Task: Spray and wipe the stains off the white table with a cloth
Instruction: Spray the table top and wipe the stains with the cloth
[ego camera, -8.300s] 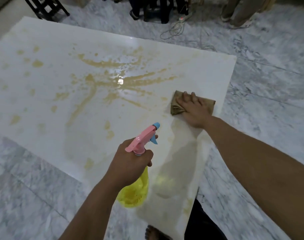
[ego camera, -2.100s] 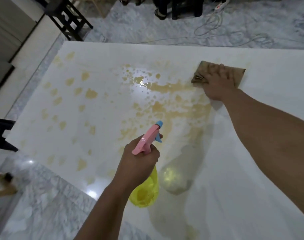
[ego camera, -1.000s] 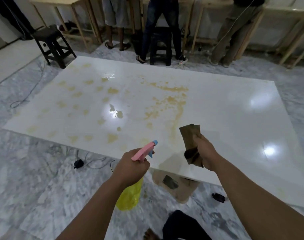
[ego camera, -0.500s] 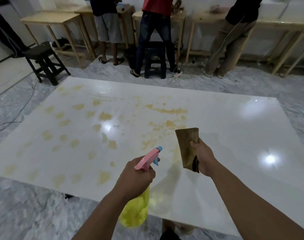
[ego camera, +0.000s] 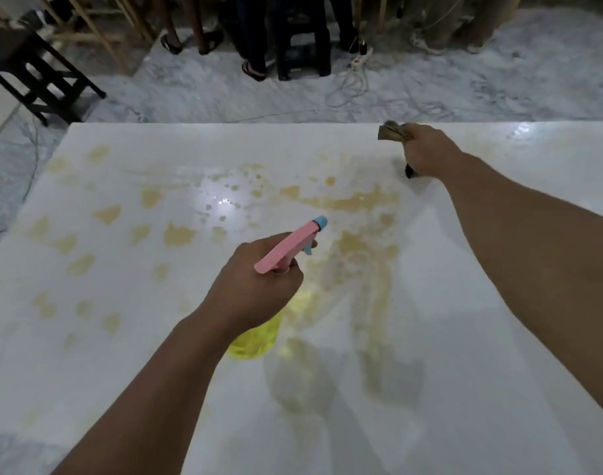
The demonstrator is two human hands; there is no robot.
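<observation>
White tabletop (ego camera: 499,337), yellow-brown stains (ego camera: 348,202) across centre and left. Right hand (ego camera: 427,153) clutches bunched cloth (ego camera: 391,132) near far edge. Left hand (ego camera: 255,286) grips spray bottle (ego camera: 286,248) above the middle.

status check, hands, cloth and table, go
Left hand grips spray bottle. Right hand holds bunched cloth near far table edge. Yellow stains remain. Nothing blocking.
</observation>
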